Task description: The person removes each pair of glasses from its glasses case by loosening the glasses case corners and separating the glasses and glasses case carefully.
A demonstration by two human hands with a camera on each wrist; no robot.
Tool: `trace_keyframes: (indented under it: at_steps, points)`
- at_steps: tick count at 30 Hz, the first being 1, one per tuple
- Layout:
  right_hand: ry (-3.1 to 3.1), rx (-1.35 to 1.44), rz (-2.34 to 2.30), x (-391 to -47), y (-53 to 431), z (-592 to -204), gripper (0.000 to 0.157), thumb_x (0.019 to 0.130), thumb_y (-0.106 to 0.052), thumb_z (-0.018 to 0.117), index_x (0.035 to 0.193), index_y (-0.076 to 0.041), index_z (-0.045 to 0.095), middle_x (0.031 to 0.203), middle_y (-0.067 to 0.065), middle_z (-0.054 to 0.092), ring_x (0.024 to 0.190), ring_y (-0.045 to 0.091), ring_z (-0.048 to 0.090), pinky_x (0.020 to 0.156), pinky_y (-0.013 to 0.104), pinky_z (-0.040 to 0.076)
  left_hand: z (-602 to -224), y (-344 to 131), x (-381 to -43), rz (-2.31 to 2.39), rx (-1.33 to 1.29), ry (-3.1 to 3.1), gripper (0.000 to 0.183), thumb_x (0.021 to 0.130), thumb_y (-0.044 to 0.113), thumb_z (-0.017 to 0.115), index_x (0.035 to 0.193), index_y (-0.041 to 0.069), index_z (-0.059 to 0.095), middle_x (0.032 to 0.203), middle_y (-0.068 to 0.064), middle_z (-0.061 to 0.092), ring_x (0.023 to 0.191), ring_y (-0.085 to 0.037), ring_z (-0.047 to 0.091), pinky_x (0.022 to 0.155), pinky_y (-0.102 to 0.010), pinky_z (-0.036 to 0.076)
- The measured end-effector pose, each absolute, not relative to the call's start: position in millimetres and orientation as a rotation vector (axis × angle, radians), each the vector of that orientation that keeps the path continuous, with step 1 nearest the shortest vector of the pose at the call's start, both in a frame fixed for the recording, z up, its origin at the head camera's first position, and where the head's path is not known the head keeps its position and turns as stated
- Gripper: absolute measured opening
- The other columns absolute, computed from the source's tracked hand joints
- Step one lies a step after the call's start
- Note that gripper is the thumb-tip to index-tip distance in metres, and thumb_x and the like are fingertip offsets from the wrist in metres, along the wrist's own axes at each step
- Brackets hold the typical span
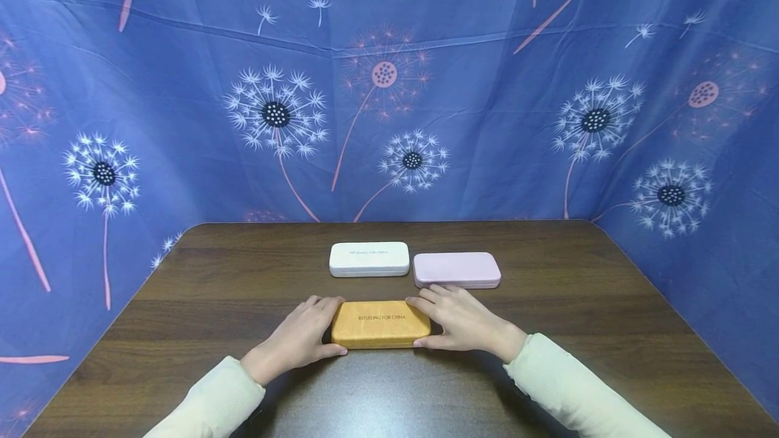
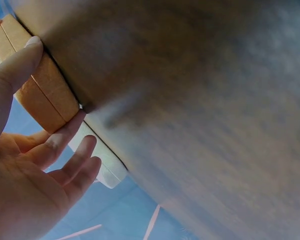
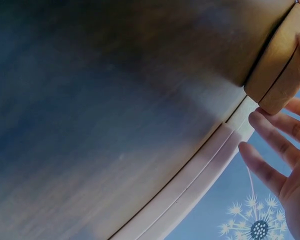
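A mustard-yellow glasses case [image 1: 380, 333] with small dark lettering on its lid lies closed on the table, long side toward me. My left hand [image 1: 299, 333] grips its left end, thumb on the front side and fingers round toward the back. At the right end my right hand [image 1: 459, 320] holds it the same way. In the left wrist view the thumb presses the yellow case [image 2: 50, 95] near its seam, while the outer fingers spread free. The right wrist view shows the case [image 3: 277, 60] between thumb and fingers, the other fingertips extended past its corner.
Behind the yellow case stand a white glasses case [image 1: 369, 263] and, to its right, a pink one [image 1: 456, 269] close to my right fingertips. The brown wooden table [image 1: 548, 276] ends at a blue dandelion-patterned cloth [image 1: 487, 120] at the back and sides.
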State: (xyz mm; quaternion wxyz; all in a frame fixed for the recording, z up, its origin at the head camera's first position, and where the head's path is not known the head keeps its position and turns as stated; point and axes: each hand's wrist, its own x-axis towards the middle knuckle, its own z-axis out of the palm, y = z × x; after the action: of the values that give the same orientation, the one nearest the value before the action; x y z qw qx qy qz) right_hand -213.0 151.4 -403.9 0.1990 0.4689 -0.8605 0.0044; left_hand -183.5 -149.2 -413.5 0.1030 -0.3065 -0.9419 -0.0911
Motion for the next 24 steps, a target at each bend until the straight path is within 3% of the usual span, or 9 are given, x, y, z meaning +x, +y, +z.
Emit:
trace_keyframes:
  at_steps: [6, 18, 24]
  points:
    - [-2.432, 1.317, 0.034, -213.4, 151.4, -403.0, 0.066, 0.073, -0.062, 0.061, 0.117, -0.014, 0.057, 0.099, -0.002, 0.062, 0.089, 0.014, 0.059, 0.069, 0.030, 0.051, -412.4, -147.9, -183.4, -0.248, -0.885, -2.791, 0.077, 0.064, 0.047, 0.077, 0.119, 0.000, 0.049, 0.111, -0.013, 0.062, 0.100, -0.028, 0.056, 0.086, -0.042, 0.046]
    - [-2.543, 1.337, 0.127, -216.5, 152.5, -398.0, 0.063, 0.074, -0.060, 0.062, 0.119, -0.016, 0.056, 0.099, -0.006, 0.059, 0.089, 0.009, 0.057, 0.065, 0.025, 0.049, -411.0, -146.1, -182.5, -0.259, -0.847, -2.803, 0.077, 0.062, 0.046, 0.079, 0.118, 0.001, 0.050, 0.111, -0.011, 0.062, 0.099, -0.027, 0.056, 0.084, -0.042, 0.047]
    - [-2.624, 1.340, 0.211, -220.3, 154.4, -394.9, 0.062, 0.075, -0.061, 0.060, 0.121, -0.019, 0.056, 0.107, -0.005, 0.060, 0.096, 0.010, 0.058, 0.073, 0.031, 0.050, -410.9, -145.5, -182.3, -0.281, -0.828, -2.812, 0.078, 0.061, 0.046, 0.079, 0.119, 0.002, 0.050, 0.111, -0.010, 0.062, 0.100, -0.026, 0.056, 0.084, -0.042, 0.047]
